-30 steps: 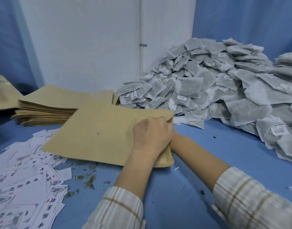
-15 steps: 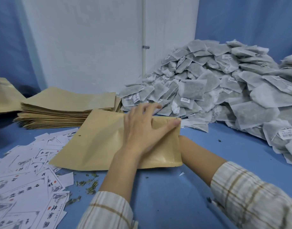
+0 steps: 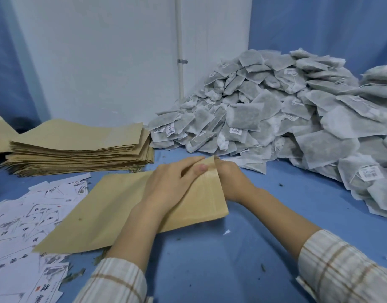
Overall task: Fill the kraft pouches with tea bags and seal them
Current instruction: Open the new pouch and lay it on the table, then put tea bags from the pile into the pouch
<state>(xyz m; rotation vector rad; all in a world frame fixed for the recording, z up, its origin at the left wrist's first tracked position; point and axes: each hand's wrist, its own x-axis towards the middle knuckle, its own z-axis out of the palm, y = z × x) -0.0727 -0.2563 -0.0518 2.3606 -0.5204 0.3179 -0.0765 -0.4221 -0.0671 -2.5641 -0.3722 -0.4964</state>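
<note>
While lying flat on the blue surface (image 3: 210, 270), the kraft pouch (image 3: 113, 206) is being pinched at its mouth: left hand (image 3: 172, 184) is gripping the top flap, right hand (image 3: 229, 178) is curling behind it. Beyond, tea bags (image 3: 275, 119) are lying heaped.

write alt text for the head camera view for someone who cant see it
Two hands work the mouth of a flat brown kraft pouch on a blue table: the left hand pinches its top corner, the right hand is behind it. A grey tea bag heap lies right, stacked kraft pouches left.
</note>
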